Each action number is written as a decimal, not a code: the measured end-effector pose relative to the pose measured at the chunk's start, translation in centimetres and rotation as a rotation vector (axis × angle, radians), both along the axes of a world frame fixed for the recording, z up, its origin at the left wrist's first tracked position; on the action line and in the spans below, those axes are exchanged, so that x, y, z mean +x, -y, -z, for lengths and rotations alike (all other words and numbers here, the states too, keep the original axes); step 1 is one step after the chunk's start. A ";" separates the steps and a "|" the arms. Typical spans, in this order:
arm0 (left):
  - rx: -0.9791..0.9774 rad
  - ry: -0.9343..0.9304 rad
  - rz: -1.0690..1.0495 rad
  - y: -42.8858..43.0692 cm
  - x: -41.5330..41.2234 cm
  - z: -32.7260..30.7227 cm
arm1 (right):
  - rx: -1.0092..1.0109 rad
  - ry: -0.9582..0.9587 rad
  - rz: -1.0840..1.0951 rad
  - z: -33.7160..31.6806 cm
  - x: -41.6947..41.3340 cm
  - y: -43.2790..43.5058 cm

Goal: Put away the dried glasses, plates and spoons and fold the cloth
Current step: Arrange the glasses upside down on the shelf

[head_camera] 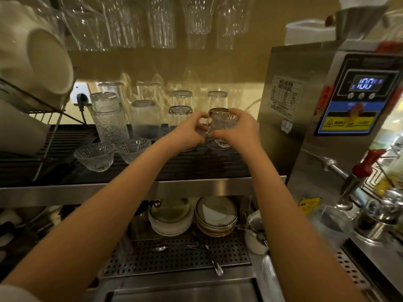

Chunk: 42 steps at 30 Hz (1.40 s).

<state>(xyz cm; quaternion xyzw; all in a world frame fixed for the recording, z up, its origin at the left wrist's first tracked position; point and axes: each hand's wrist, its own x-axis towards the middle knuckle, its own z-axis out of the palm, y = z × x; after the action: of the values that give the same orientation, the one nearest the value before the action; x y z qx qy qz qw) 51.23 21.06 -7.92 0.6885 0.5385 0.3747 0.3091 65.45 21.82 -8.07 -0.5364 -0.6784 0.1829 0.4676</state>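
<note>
Reaching both arms up to the shelf, I hold a ribbed glass over its dark ridged mat at the right end. My right hand has its fingers curled round the glass from the right. My left hand pinches its left edge between thumb and forefinger. Another glass stands directly beneath it; whether the two touch, I cannot tell.

To the left on the same mat stand rows of upturned glasses, a tall patterned glass and, nearer the front edge, two small cut-glass bowls. More glasses hang above, and white cups lie tilted on a wire rack at far left, beside a wall socket with a plug in it.

Under the shelf, on the steel surface, two stacks of plates sit side by side at the back. In front of them a perforated drain tray carries a few spoons. A white holder with cutlery stands just right of the tray. A steel water boiler fills the right side, its blue display reading 100, with a red-handled tap below.
</note>
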 end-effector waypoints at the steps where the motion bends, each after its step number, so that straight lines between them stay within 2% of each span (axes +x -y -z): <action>1: -0.011 0.001 0.028 0.6 -0.2 0.4 | -0.012 -0.005 -0.016 0.4 -0.3 0.2; 8: -0.017 0.026 0.020 2.7 -1.8 3.1 | -0.111 -0.005 -0.076 3.0 -2.6 1.4; 12: 0.053 0.006 -0.049 3.3 -2.2 4.2 | -0.136 -0.022 -0.104 3.8 -3.4 1.7; 18: 0.181 -0.095 -0.122 3.6 -2.3 4.6 | -0.107 0.014 -0.158 4.3 -3.8 2.4; 26: 0.169 -0.109 -0.136 3.8 -2.5 4.9 | -0.101 0.004 -0.149 4.8 -4.0 3.3; 32: 0.258 -0.016 -0.236 4.5 -3.2 5.0 | 0.102 0.140 0.017 3.9 -4.5 4.4; 36: 0.405 -0.017 -0.297 5.9 -4.2 4.8 | 0.263 0.246 0.090 2.8 -5.8 5.3; 39: 0.534 -0.012 -0.393 7.2 -5.6 4.2 | 0.346 0.274 0.069 2.4 -7.3 5.9; 42: 0.623 -0.054 -0.489 8.5 -8.1 3.2 | 0.343 0.228 -0.004 2.1 -9.3 6.5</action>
<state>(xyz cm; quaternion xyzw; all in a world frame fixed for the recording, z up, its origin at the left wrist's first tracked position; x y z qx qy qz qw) 43.16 12.56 -11.14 0.6106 0.5551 0.5642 -0.0272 56.13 15.34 -10.18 -0.4647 -0.7491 0.0038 0.4721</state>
